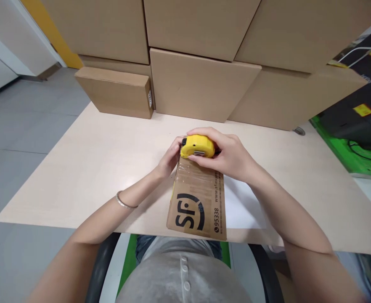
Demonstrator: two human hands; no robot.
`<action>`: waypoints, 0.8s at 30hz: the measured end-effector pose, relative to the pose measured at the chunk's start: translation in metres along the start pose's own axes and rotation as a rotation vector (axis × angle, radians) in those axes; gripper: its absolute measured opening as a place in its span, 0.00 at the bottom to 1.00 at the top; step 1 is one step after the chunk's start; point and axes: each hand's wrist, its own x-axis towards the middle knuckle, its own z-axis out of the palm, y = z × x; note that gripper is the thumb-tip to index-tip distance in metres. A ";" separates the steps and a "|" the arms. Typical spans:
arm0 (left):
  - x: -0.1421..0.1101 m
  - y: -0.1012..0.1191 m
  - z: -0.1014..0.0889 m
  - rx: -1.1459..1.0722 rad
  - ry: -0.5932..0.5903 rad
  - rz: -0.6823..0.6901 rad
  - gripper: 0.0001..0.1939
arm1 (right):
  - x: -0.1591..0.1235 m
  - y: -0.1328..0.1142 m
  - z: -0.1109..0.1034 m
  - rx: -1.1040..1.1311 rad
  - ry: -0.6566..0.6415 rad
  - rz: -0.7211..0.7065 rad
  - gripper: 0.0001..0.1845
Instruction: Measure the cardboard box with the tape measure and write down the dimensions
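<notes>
A yellow tape measure (198, 145) rests at the far end of a brown cardboard box (193, 198) printed with black SF lettering. My right hand (231, 153) is closed around the tape measure's case, thumb on the near side and fingers over the far side. At the box's far left edge, my left hand (170, 156) is closed, its fingertips close to the front of the tape measure and partly hidden. A thin yellow strip shows along the box's left side. Clear tape covers part of the box top, and its near end reaches the table's front edge.
White paper (242, 204) lies on the pale table (109, 168), right of the box. Large cardboard boxes (201, 84) stand stacked along the back, with a smaller flat box (119, 92) at left. Black equipment (352, 113) sits on a green surface at right.
</notes>
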 end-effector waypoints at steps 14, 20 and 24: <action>-0.001 0.002 -0.009 0.070 -0.103 0.022 0.13 | -0.078 0.038 -0.055 0.068 0.168 0.229 0.23; 0.000 0.000 -0.011 0.066 -0.107 0.023 0.13 | -0.072 0.034 -0.055 0.072 0.137 0.220 0.23; -0.002 0.001 -0.010 0.037 -0.115 0.023 0.13 | -0.068 0.024 -0.062 -0.024 0.112 0.251 0.30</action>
